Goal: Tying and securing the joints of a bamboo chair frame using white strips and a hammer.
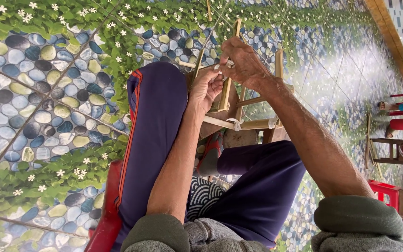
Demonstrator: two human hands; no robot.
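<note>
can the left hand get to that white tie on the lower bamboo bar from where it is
Probably yes. The left hand grips the bamboo frame just above the white tie, and nothing lies between them; the right hand works higher up.

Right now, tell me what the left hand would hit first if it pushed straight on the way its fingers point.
The left hand points at the upright bamboo stick of the small frame; it would likely meet that first, with the right hand just above. Depth is unclear.

Person, seated: grey-green sleeves pushed up to the elbows at 6 o'clock. Dark navy trousers with a red-orange side stripe run toward 12 o'clock. Forearms bare.
</note>
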